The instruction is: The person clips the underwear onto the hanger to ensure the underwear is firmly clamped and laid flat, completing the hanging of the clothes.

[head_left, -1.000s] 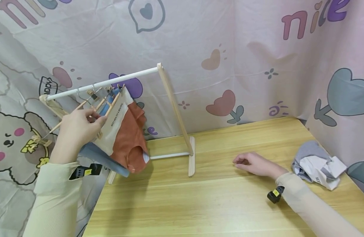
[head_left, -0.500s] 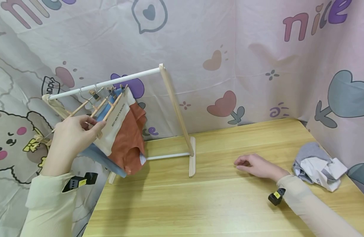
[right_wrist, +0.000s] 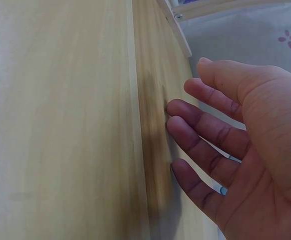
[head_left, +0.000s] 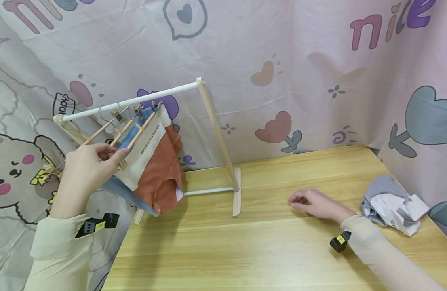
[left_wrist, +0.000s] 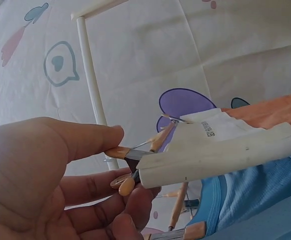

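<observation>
My left hand [head_left: 90,171] is at the near end of a wooden clip hanger in the head view. In the left wrist view, its thumb and fingers pinch the hanger's wooden clip [left_wrist: 119,153], set at the edge of a garment's cream band [left_wrist: 220,152]. This orange-and-cream garment [head_left: 159,173] hangs from the rack, its upper edge lettered. Behind it hangs a blue garment [head_left: 130,200], partly hidden. My right hand [head_left: 312,202] is low over the table, fingers loosely bent; the right wrist view shows nothing between its fingers [right_wrist: 188,135].
The clothes rack [head_left: 218,129] has a white top rail [head_left: 169,92] and stands at the table's left. More wooden hangers [head_left: 100,132] hang farther left on it. A crumpled grey-and-white garment [head_left: 391,204] lies on the wooden table [head_left: 260,250] at right. A printed curtain [head_left: 238,48] closes off the back.
My left hand has moved slightly down and left along the hanger's near end. The orange-and-cream garment has swung a little. My right hand has stayed in place.
</observation>
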A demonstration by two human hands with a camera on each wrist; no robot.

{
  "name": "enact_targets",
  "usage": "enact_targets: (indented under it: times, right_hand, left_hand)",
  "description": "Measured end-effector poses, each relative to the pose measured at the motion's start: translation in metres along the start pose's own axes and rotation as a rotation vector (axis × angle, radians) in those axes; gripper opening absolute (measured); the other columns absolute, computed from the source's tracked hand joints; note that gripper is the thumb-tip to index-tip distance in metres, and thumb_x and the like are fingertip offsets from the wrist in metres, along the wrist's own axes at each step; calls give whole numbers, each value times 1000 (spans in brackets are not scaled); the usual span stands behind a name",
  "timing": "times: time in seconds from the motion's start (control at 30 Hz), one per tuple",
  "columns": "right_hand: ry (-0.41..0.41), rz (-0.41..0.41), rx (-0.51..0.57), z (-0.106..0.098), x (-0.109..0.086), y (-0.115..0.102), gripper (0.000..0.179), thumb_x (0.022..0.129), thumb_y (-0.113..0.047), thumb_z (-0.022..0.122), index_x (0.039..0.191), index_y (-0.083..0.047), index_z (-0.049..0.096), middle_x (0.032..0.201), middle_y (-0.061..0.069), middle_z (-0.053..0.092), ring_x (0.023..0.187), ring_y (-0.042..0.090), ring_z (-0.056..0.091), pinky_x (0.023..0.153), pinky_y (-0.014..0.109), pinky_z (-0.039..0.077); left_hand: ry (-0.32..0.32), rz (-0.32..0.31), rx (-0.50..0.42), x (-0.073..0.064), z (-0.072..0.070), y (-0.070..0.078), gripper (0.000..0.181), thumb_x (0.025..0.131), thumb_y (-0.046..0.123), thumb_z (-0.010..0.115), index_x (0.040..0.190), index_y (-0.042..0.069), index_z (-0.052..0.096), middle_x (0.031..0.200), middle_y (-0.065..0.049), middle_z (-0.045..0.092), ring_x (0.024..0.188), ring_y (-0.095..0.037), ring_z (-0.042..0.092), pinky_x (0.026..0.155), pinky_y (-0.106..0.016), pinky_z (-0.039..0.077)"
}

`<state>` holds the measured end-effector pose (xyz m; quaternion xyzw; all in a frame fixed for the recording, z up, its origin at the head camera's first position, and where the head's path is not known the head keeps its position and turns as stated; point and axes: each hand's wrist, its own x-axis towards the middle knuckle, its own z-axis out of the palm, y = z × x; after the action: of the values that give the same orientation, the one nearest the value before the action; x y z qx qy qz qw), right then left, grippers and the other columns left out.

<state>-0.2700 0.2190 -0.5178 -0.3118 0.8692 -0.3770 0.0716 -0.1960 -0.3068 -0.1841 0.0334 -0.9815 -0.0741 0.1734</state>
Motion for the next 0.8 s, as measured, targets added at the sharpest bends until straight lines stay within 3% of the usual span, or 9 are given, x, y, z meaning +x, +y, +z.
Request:
enact_targets:
  times: [0.2,0.47,0.67,0.8]
  right_hand:
    - [3,2,0,0,1,-1,22,106,-25,69,119,-8,76,117,4,78,104,16,73,93,35,62]
    - [11,9,-1,0,0,0,22,106,-25,69,119,-8,77,117,3,78,104,16,73,92,33,62]
    - [13,2,-3,1,1,1,21,106,-24,69,118,-9,77,117,4,78,104,15,73,91,33,62]
    - [16,-1,-1,1,0,0,20,106,-23,69,118,-8,77,116,4,78,104,16,73,91,33,62]
  left_hand:
    - [4,7,2,1,1,-2,46,105,46,63,106,1,77,90,-18,76,87,-31,60,63,-35,39]
    - [-25,-10,6,1,-2,-6,56,105,57,57,118,5,74,103,-22,78,96,-38,64,64,-35,41]
    - [-45,-33,1,-2,-13,-13,63,107,63,50,129,7,70,108,-23,78,100,-42,64,62,-33,42]
    - [-15,-67,-16,-7,-22,-16,64,108,61,48,133,6,68,113,-26,76,105,-44,59,62,-33,41]
